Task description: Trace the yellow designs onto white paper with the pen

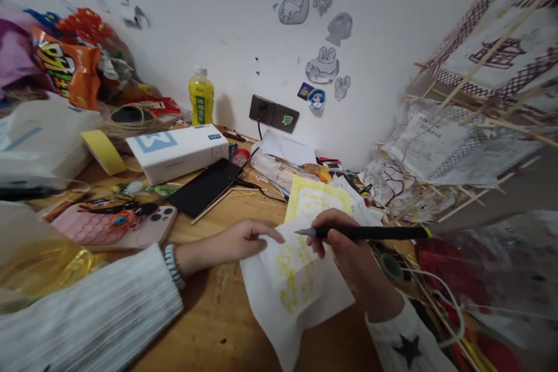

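Observation:
A black marker with a grey tip section [370,233] is gripped in my right hand [344,244], its yellow nib just above or on a thin white sheet [322,296]. Yellow drawing and lettering cover part of this sheet. My left hand [244,239] rests on the sheet's left edge, fingers stretched out and holding nothing. Beyond the sheet, partly under it, lies a paper with a yellow patterned border [300,192].
A black phone [207,186], a pink-cased phone [148,226] and a white box [178,154] lie to the left. A yellow-labelled bottle [201,99] stands by the wall. On the right are paper-covered stick frames [440,145] and plastic bags [505,261].

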`<state>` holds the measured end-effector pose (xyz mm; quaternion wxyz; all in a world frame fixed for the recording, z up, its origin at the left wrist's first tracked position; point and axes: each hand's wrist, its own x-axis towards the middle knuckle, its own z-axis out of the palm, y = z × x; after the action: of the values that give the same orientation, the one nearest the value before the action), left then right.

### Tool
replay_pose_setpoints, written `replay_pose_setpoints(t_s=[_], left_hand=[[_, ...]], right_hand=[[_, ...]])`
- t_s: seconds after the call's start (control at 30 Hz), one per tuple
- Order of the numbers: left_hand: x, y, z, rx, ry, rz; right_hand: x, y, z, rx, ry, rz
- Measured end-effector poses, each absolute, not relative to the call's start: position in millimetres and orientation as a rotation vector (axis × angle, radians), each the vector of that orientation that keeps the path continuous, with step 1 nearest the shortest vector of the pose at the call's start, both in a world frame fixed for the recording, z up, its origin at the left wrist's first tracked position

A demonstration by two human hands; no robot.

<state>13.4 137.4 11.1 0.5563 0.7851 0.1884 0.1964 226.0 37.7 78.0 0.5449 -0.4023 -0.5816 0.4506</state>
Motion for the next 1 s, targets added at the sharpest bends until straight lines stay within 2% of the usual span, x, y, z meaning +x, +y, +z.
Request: replay_pose_setpoints(t_s=[0.27, 0.5, 0.7, 1.0], left_hand=[[17, 132, 8, 2.192, 0.457, 0.679], [19, 127, 11, 2.426, 0.487, 0.656], [16, 123, 16, 2.714, 0.555, 0.571], [16, 125, 12, 2.81, 0.603, 0.535]], right_hand=[[223, 32, 39, -1.206, -1.349, 1.196], [210, 23, 39, -1.433, -1.477, 0.916], [201, 25, 20, -1.374, -1.434, 1.025], [207, 27, 1, -1.381, -1.583, 0.747]])
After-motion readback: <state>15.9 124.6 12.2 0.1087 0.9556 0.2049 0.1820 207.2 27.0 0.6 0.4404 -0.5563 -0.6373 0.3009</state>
